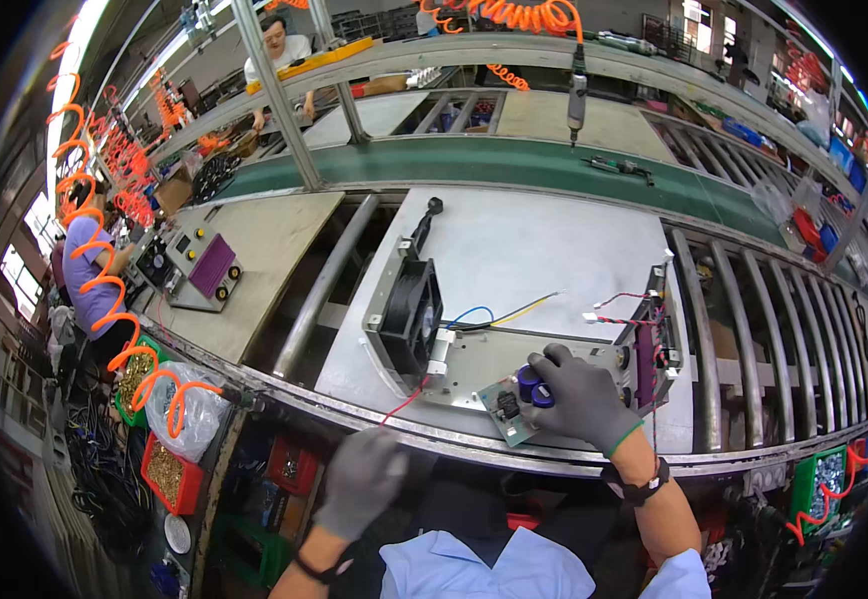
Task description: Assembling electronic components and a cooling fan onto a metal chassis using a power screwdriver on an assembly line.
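Observation:
My right hand (582,397), in a grey glove, grips a small green circuit board (509,409) with blue round capacitors, held over the near edge of a grey metal chassis (484,351). A black fan (409,314) stands upright at the chassis's left end, and a purple-faced panel (651,339) at its right end. Blue, yellow and red wires (499,314) lie across it. My left hand (359,481), also gloved, hangs below the bench edge, blurred, with nothing visible in it.
The chassis rests on a white pallet (524,245) between roller rails (784,339). Bins of small parts (169,477) sit lower left. A purple-faced unit (199,268) lies on the left bench. A screwdriver (576,95) hangs on an orange coiled hose. Other people work at the left and far back.

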The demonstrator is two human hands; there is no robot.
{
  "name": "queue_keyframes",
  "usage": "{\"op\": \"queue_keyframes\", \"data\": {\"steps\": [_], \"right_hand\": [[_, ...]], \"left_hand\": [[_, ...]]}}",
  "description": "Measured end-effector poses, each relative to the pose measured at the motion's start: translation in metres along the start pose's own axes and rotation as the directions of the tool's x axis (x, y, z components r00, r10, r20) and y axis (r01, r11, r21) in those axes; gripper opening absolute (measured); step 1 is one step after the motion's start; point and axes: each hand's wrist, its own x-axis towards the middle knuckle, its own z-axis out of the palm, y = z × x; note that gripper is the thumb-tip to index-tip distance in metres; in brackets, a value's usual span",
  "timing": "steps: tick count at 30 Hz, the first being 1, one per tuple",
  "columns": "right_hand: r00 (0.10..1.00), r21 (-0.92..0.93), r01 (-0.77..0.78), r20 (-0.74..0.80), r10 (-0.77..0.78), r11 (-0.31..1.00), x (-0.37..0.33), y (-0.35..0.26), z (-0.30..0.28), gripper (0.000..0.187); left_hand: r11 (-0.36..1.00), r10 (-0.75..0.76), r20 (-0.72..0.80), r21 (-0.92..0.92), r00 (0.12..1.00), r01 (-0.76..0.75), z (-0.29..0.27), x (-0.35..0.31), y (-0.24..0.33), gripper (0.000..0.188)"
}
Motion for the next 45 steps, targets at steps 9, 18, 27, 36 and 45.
{"op": "queue_keyframes", "data": {"steps": [9,18,27,36,45], "right_hand": [[0.844,-0.150,-0.495,0.150,0.515,0.856,0.000,-0.037,-0.004,0.095],[0.842,-0.294,-0.471,0.131,0.523,0.832,0.030,-0.055,0.002,0.070],[0.933,-0.028,0.091,0.351,-0.076,0.995,0.072,-0.055,-0.039,0.062],[0.960,0.128,-0.128,0.265,0.090,0.984,0.071,-0.065,0.023,0.049],[0.830,-0.487,-0.391,0.179,0.528,0.781,0.083,-0.093,0.045,0.067]], "left_hand": [[0.980,0.181,0.124,0.064,0.976,-0.190,0.088,0.082,0.032,0.029],[0.987,0.144,-0.065,-0.061,0.988,-0.148,0.099,0.063,0.018,0.031],[0.968,0.124,-0.020,-0.216,0.992,-0.125,0.106,0.053,0.000,0.028],[0.981,0.152,0.022,-0.129,0.988,-0.148,0.130,0.047,0.001,0.033],[0.983,0.010,0.101,-0.182,0.995,0.008,0.136,0.047,0.007,0.042]]}}
